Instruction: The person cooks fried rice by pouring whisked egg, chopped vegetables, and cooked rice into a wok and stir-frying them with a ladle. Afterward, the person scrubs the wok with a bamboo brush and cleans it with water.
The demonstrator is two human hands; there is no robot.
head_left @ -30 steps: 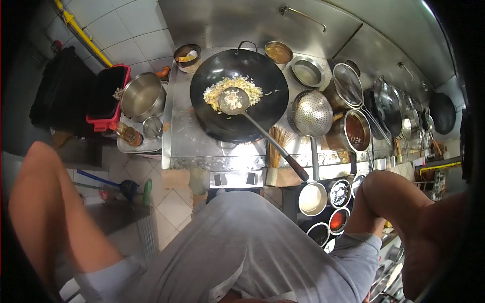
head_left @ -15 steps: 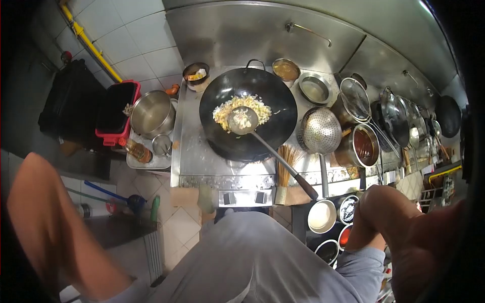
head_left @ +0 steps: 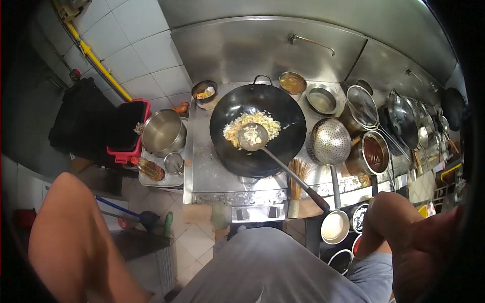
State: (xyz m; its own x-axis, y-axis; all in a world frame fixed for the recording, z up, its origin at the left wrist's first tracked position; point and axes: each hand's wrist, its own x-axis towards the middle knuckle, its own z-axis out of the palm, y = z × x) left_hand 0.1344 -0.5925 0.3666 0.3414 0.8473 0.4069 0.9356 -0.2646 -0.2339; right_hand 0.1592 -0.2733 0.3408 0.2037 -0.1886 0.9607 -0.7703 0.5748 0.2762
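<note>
Neither of my hands shows. My bent left arm (head_left: 70, 232) rises at the lower left, with its hand out of view. On the right, my bent right arm (head_left: 391, 217) runs into the dark edge of the view, where its hand cannot be made out. Between them, on the steel stove, sits a black wok (head_left: 290, 111). Chopped, pale yellow and white food (head_left: 270, 123) lies in its middle. A ladle (head_left: 290, 171) rests in the wok, its bowl on the food and its dark handle over the front edge; no hand touches it.
A perforated strainer (head_left: 331, 141), a bamboo brush (head_left: 298, 187) and a pot of dark red sauce (head_left: 375, 153) stand right of the wok. Behind are small bowls (head_left: 293, 83). Left are a steel pot (head_left: 164, 132) and a bottle (head_left: 151, 170). Seasoning containers (head_left: 335, 226) sit below.
The whole scene has shifted slightly right and down as my head moved. My left arm shows further into the view. The wok, food and ladle keep their places relative to each other.
</note>
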